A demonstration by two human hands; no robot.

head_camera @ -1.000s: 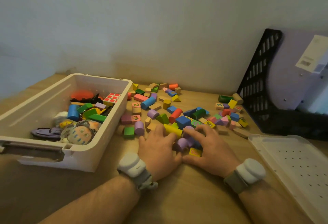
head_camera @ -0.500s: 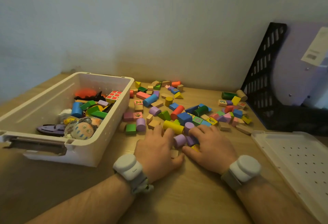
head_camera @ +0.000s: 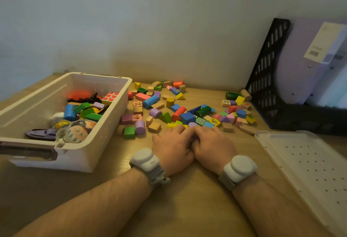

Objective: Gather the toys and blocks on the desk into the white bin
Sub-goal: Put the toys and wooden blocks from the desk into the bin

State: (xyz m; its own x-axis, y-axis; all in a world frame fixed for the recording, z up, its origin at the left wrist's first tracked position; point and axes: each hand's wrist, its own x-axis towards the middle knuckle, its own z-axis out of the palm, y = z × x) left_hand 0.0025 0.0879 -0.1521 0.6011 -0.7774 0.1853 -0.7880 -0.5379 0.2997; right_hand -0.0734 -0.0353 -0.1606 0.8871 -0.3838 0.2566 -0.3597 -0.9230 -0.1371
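Toys are lying heaped in the white perforated plastic bin (head_camera: 105, 139), which is sitting on the left of the light wooden surface (head_camera: 187, 199): a round doll's head in netting (head_camera: 75, 132), a purple toy boat (head_camera: 42, 133), a blue wooden cylinder (head_camera: 69, 112), green wooden blocks (head_camera: 88, 112), an orange and black toy (head_camera: 82, 96) and a red-faced puzzle cube (head_camera: 110, 98) leaning by the right wall. Just right of the bin, many small coloured wooden blocks (head_camera: 180, 109) are lying scattered across the surface towards the wall, among them a green cube (head_camera: 129, 132) and a lilac cylinder (head_camera: 140, 127) nearest the bin. In front of this scatter, the left hand (head_camera: 173, 147) and the right hand (head_camera: 213, 145) are resting knuckles-up on the surface, pressing together side by side with fingers curling at the near edge of the blocks; what they are enclosing is hidden, so I cannot tell whether they are holding anything. Each wrist is wearing a grey band with a white round device (head_camera: 145, 159). Further right, a white perforated lid (head_camera: 309, 165) is lying flat, and behind it a black slotted file holder (head_camera: 266, 68) is standing against the wall.
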